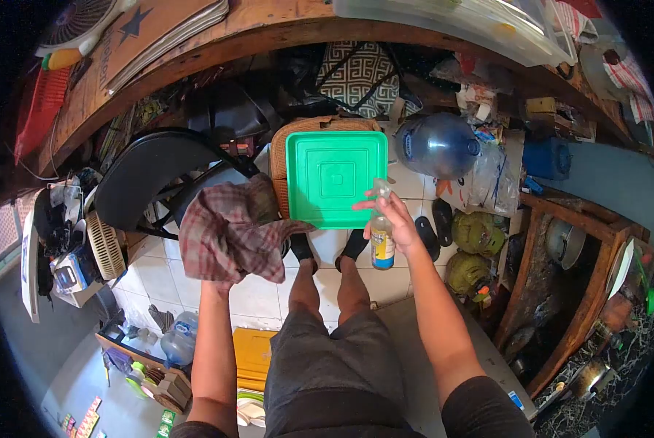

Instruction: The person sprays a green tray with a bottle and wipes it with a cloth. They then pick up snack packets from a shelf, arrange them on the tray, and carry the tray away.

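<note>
A red-and-grey plaid cloth [228,226] is bunched up over my left hand [217,285]. The cloth hides the fingers of that hand, but it is held up off the floor there. My right hand [400,223] grips a clear spray bottle [382,248] with a yellow-and-blue label, keeping it upright around its neck. Beyond both hands lies a green square plastic tray [298,182], its inside facing up. Under the tray is a brown woven piece [279,197]. The bottle's top overlaps the tray's right side in view.
A black folding chair [137,175] stands left of the cloth. Right of the tray are a large blue water jug [436,146], dark slippers [426,233] and green gas cylinders [469,271]. A wooden table edge [268,33] runs across the far side. My feet are on white tiles [257,298].
</note>
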Demonstrator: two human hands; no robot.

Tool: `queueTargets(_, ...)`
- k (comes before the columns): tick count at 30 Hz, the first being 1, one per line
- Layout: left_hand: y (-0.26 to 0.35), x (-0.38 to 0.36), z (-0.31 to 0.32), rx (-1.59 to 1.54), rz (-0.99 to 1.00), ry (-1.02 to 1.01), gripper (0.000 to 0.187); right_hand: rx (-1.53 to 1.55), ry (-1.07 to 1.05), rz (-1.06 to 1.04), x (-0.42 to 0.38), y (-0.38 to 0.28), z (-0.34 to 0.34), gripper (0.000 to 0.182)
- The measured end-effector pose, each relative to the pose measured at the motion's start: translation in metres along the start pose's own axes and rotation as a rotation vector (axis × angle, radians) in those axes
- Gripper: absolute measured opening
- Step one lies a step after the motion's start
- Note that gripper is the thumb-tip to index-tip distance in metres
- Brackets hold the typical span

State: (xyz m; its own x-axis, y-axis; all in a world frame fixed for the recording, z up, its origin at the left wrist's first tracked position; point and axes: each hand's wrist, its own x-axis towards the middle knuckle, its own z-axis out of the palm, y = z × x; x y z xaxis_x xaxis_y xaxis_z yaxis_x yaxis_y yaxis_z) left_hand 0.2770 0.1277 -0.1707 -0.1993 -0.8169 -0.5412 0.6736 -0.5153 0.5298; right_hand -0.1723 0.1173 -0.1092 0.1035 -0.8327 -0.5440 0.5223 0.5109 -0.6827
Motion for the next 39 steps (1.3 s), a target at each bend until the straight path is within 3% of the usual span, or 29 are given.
queueTargets(2,0.012,0.009,0.037,0.203,-0.079,0.160,0.061,-0.027,-0.022,0.078,0.001,0.011,-0.014,0.035)
queueTargets(3,0.016,0.006,0.080,0.093,-0.164,0.285,0.057,-0.025,-0.022,0.078,0.001,0.012,-0.014,0.035)
queueTargets(10,-0.017,0.023,0.091,0.144,-0.196,0.162,0.055,-0.051,0.080,-0.019,0.010,0.011,-0.031,0.037)
queueTargets(11,-0.023,0.040,0.091,-0.276,-0.250,-0.531,0.057,-0.089,0.138,-0.022,0.016,0.017,-0.041,0.042)
queueTargets(12,-0.041,0.052,0.026,0.257,0.124,-0.089,0.081,-0.086,0.140,-0.024,0.023,0.021,-0.045,0.042)
queueTargets(13,-0.046,0.058,0.032,0.258,0.121,-0.091,0.081,-0.389,0.335,-0.156,0.029,0.025,-0.048,0.050)
queueTargets(14,-0.056,0.070,0.053,0.376,0.070,-0.173,0.062,-0.695,0.528,-0.287,0.032,0.028,-0.052,0.057)
queueTargets(15,-0.067,0.084,0.081,0.494,0.021,-0.257,0.043,-0.836,0.593,-0.172,0.035,0.031,-0.057,0.073)
queueTargets(16,-0.078,0.095,0.111,0.613,-0.029,-0.342,0.025,-0.834,0.597,-0.174,0.038,0.036,-0.062,0.073)
queueTargets(18,-0.092,0.099,0.204,1.394,0.379,-0.258,0.025,-0.942,0.453,-0.045,0.048,0.048,-0.073,0.065)
queueTargets(19,-0.104,0.109,0.209,1.392,0.376,-0.264,0.025,-0.789,0.397,-0.036,0.053,0.056,-0.078,0.055)
queueTargets(20,-0.117,0.119,0.207,1.522,0.430,-0.279,0.033,-0.791,0.402,-0.032,0.054,0.058,-0.080,0.055)
queueTargets(22,-0.132,0.128,0.204,1.645,0.478,-0.298,0.041,-0.508,0.330,-0.050,0.051,0.060,-0.084,0.052)
queueTargets(25,-0.138,0.135,0.204,2.321,0.290,-0.318,0.071,-0.420,0.314,-0.030,0.036,0.064,-0.086,0.050)
queueTargets(26,-0.139,0.135,0.202,2.319,0.287,-0.317,0.071,-0.374,0.301,-0.021,0.031,0.066,-0.084,0.049)
queueTargets(28,-0.138,0.136,0.202,2.178,0.337,-0.035,0.071,-0.352,0.344,-0.041,0.014,0.052,-0.059,0.049)
queueTargets(30,-0.143,0.121,0.216,2.113,0.233,-0.037,0.066,-0.402,0.373,-0.063,0.004,0.052,-0.042,0.052)
queueTargets(33,-0.146,0.088,0.234,1.923,0.303,-0.588,0.054,-0.295,0.428,-0.115,-0.005,0.063,-0.037,0.049)
queueTargets(34,-0.138,0.083,0.235,1.924,0.301,-0.590,0.054,-0.242,0.464,-0.141,-0.009,0.062,-0.037,0.049)
queueTargets(36,-0.115,0.079,0.231,1.923,0.145,-1.027,0.052,-0.208,0.382,-0.169,-0.023,0.059,-0.040,0.049)
queueTargets(38,-0.099,0.081,0.239,2.005,0.091,-1.033,0.053,-0.079,0.439,-0.185,-0.033,0.063,-0.036,0.050)
queueTargets(39,-0.096,0.080,0.238,2.021,0.153,-0.759,0.063,-0.046,0.449,-0.192,-0.037,0.057,-0.030,0.047)
